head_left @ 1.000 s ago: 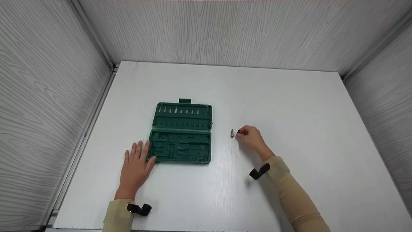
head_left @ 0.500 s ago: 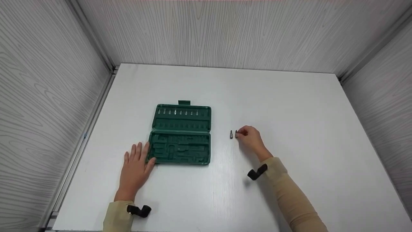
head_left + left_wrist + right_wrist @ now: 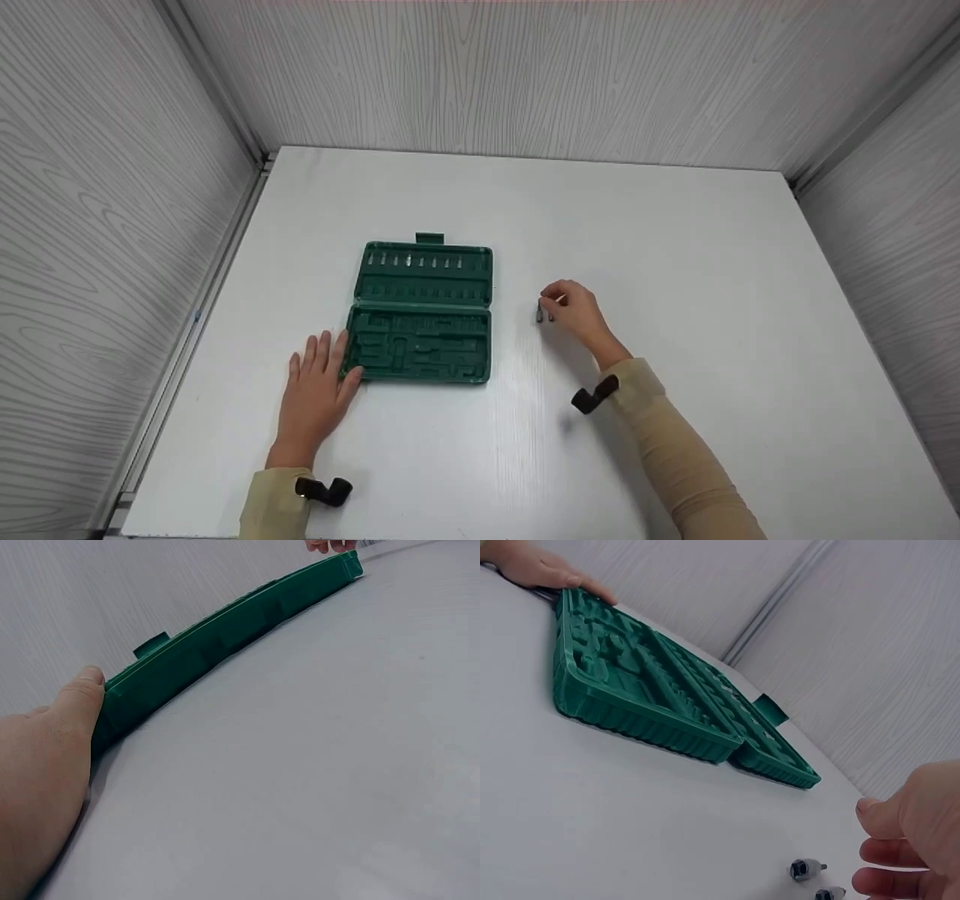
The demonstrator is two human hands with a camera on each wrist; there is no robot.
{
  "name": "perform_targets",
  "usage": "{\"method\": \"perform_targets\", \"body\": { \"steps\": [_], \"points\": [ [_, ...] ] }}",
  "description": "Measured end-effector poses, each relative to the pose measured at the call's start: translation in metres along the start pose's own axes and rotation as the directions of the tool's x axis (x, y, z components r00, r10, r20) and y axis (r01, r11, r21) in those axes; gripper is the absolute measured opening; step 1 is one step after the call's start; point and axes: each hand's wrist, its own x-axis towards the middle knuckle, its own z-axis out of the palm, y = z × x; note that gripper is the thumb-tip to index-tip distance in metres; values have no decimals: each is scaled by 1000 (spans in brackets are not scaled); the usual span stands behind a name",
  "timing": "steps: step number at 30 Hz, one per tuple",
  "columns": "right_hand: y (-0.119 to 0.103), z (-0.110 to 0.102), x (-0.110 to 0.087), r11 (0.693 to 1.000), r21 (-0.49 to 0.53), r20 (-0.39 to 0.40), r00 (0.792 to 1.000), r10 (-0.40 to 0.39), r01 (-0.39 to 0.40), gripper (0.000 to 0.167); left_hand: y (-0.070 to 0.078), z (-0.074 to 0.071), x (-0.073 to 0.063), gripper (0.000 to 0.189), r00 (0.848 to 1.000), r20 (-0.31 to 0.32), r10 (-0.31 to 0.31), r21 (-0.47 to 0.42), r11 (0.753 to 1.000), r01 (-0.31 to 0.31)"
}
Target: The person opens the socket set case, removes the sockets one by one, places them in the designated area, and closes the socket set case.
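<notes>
A green plastic bit case (image 3: 422, 382) lies unfolded on the white table. My left hand (image 3: 311, 397) rests flat with fingers straight at its left side; the thumb (image 3: 88, 686) touches the near corner. On the table right of the case are two small metal screwdriver bits, the left bit (image 3: 539, 313) and the right bit (image 3: 551, 318). My right hand (image 3: 581, 313) is just over them, fingertips partly covering them in the head view. In the right wrist view its thumb and fingers stand apart, holding nothing, beside the nearer bit (image 3: 829, 893) and the farther bit (image 3: 804, 869).
A row of silver bits (image 3: 409, 261) sits in the upper half of the case, with moulded recesses below. The case's latch tab (image 3: 430, 238) sticks out at the back. Wood-grain panels (image 3: 480, 75) enclose the table (image 3: 675, 225) at the back and sides.
My right hand has put a bit down beside the other, let go, and shifted slightly left and away over the pair. The left hand stays in place.
</notes>
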Motion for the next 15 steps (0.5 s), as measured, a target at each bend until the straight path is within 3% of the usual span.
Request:
{"method": "perform_targets", "body": {
  "steps": [15],
  "points": [
    [-46,44,49,997,-30,45,996,-72,73,21,0,0,-1,67,1000,11,-4,-1,1000,4]
  ]
}}
